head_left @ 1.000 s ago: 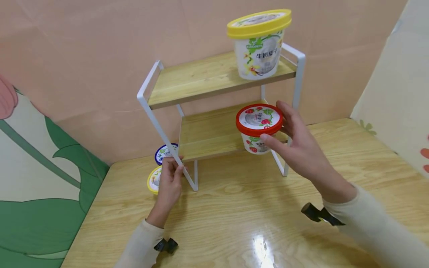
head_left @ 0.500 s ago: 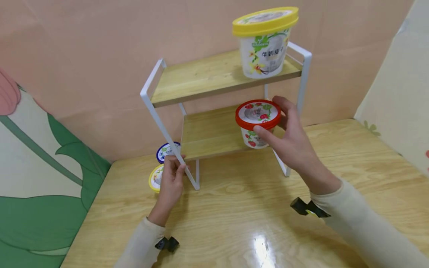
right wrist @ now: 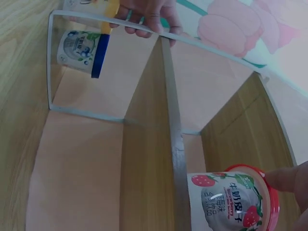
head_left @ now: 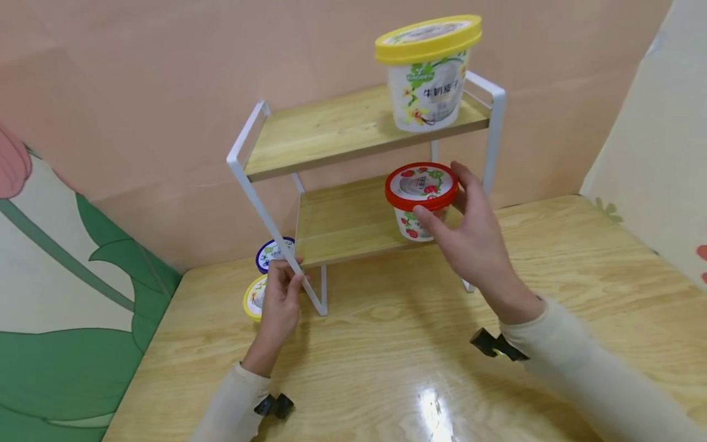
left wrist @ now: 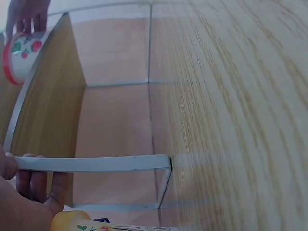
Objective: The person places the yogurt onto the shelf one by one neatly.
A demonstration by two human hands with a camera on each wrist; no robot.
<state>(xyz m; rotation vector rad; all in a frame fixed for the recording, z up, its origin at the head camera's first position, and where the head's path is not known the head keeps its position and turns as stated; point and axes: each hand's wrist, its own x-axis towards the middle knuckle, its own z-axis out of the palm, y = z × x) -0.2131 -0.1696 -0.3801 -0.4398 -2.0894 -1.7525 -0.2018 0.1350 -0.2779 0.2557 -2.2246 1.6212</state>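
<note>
In the head view, my right hand (head_left: 477, 245) grips a strawberry-printed tub with a red lid (head_left: 422, 185), thumb at the front and fingers round the far side. The tub is upright at the right front of the lower shelf board (head_left: 342, 215); whether its base touches the board I cannot tell. My left hand (head_left: 280, 310) pinches the white front leg (head_left: 258, 205) of the two-tier rack, near the lower board's left corner. The right wrist view shows the red-lidded tub (right wrist: 231, 199) beside the board's metal-coloured front edge (right wrist: 175, 139).
A larger yellow-lidded tub (head_left: 428, 80) stands on the upper board (head_left: 326, 132), at its right end. Left of the rack, a blue-lidded tub (head_left: 274, 250) and another yellow-lidded tub (head_left: 254, 299) stand on the wooden table (head_left: 353, 368), partly hidden by the left hand and rack leg.
My right hand has carried the red-lidded tub slightly left and inward, over the lower board's front edge. The left hand keeps its hold on the rack leg.
</note>
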